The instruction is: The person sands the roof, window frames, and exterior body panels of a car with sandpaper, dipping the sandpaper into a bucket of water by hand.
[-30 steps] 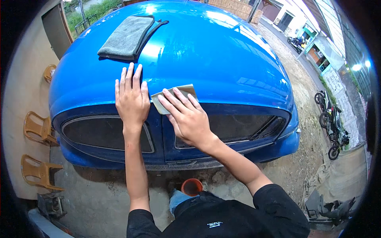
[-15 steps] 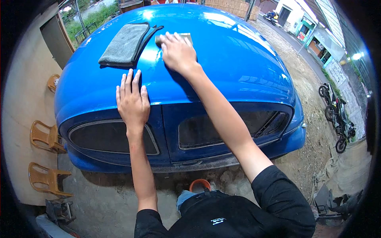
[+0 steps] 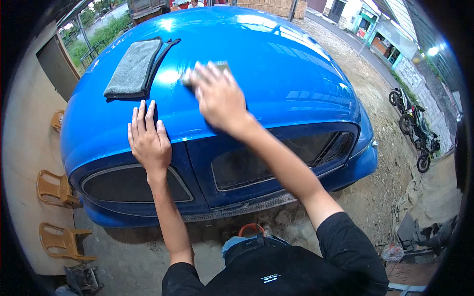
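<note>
The rounded blue roof of a car [image 3: 276,84] fills the middle of the view. My right hand [image 3: 220,98] presses a flat yellowish-grey pad [image 3: 223,65] onto it. The fingers cover most of this pad, so its exact kind is hard to tell. A wet-looking or hazy bright patch lies on the paint beside the pad. My left hand [image 3: 150,143] rests flat near the roof's edge, fingers stretched out and holding nothing. Just beyond its fingertips lies a folded grey cloth [image 3: 132,69] with a dark border.
Below the roof edge are the car's dark side windows [image 3: 247,167]. Brown plastic chairs [image 3: 57,187] stand along the left wall. An orange-red bucket [image 3: 252,230] is on the ground by my body. Motorcycles [image 3: 417,128] are parked at the right, beyond a gravel strip.
My right hand has slid the pad a little toward me across the roof. The left hand keeps its place on the paint. The whole view has shifted and tilted slightly.
</note>
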Available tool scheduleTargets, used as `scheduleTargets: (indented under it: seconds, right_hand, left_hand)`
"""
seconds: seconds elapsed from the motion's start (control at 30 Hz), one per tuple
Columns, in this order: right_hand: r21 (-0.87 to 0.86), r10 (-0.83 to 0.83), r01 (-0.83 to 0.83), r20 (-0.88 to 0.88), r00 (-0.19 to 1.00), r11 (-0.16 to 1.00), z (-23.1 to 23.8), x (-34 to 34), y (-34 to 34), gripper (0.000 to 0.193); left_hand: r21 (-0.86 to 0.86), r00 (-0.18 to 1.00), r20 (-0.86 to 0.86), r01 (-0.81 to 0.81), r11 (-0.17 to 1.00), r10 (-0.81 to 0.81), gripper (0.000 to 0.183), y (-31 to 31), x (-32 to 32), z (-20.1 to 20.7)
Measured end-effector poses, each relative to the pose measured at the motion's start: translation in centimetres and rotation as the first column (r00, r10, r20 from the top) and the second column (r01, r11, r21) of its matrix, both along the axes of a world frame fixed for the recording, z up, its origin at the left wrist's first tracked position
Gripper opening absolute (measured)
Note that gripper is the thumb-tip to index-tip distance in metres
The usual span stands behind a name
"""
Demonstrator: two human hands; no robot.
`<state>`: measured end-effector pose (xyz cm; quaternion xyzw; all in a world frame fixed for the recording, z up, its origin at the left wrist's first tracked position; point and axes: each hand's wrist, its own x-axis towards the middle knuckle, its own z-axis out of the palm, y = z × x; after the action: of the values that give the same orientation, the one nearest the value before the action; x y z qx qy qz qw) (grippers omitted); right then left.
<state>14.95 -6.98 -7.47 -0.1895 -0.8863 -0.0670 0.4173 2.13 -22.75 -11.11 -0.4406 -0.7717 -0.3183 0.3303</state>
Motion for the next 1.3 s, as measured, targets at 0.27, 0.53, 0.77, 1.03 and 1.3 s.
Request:
scheduleTargets:
  seconds: [0.27, 0.53, 0.77, 1.03, 1.3]
  right_hand:
    - [-0.033, -0.053, 0.055, 0.047, 0.997, 0.998, 1.8, -2.9, 5.7, 0.041]
    - [-0.158, -0.019, 0.036, 0.110, 0.994, 0.987, -2.9, 12.4, -3.8, 0.049]
    - [-0.247, -0.350, 0.315, -0.113, 0.930, 0.917, -2.6, 17.3, 5.1, 0.039]
    - [-0.297, -0.465, 0.431, -0.053, 0.884, 0.852, -2.7, 19.8, 10.8, 0.045]
    - [-0.314, -0.512, 0.485, -0.004, 0.859, 0.816, -7.0, 26.1, 4.2, 0.042]
  left_hand:
    - [-0.012, 1.000, -0.012, -0.012, 1.000, 0.012, 0.045, -0.7, -0.4, -0.1]
    - [-0.042, 0.999, -0.037, 0.007, 0.999, -0.009, 0.045, -0.9, -0.2, 0.5]
    - [-0.015, 0.997, -0.066, 0.045, 0.999, -0.046, 0.045, -0.4, -1.2, -0.3]
    - [-0.106, 1.000, 0.018, 0.012, 0.994, -0.010, 0.045, -0.7, -1.0, -1.0]
    - [-0.240, 0.997, -0.037, -0.078, 0.968, 0.071, 0.054, 1.8, 3.0, -0.3]
